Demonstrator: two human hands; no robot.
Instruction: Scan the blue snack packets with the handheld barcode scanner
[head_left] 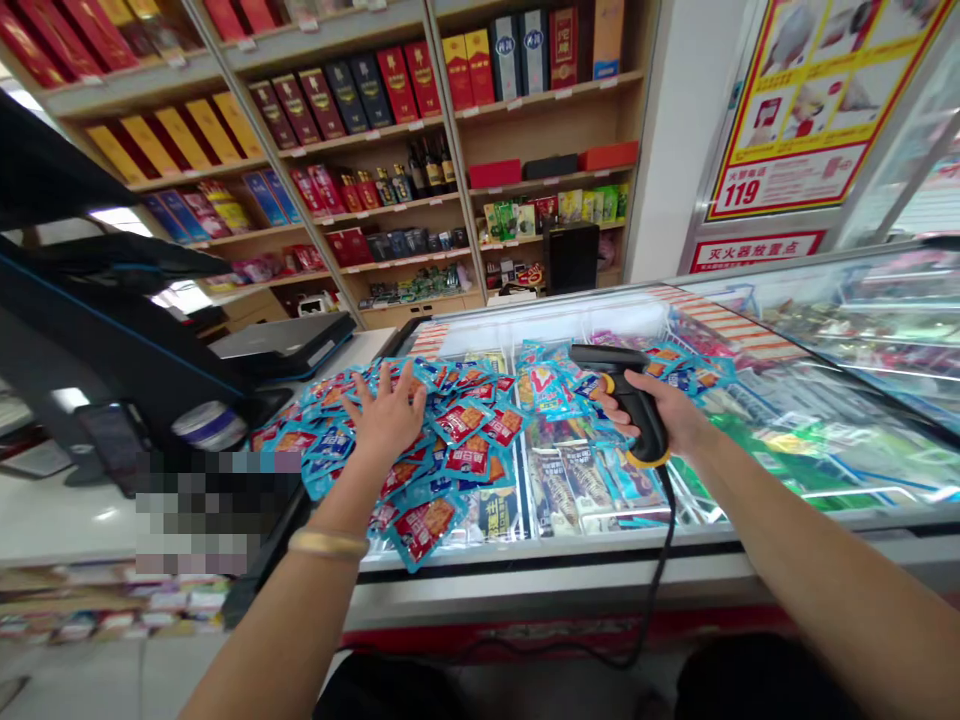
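Observation:
A wide heap of small blue and red snack packets (469, 455) covers the left part of the glass freezer top. My left hand (386, 415) rests on this heap with its fingers spread; I see nothing gripped in it. In my right hand (664, 405) is a black barcode scanner (641, 400) with yellow trim, my fingers wrapped round its handle. Its cable (664, 550) hangs over the freezer's front edge. Behind the scanner lie more packets (694, 370) and a larger light-blue bag (551, 388).
The chest freezer (607, 565) holds wrapped ice creams under its glass. A dark checkout terminal (142, 330) and a flat scale-like device (281, 340) stand at left. Shelves of boxes and bottles (431, 170) line the back wall. The scanner's cable loops low in front.

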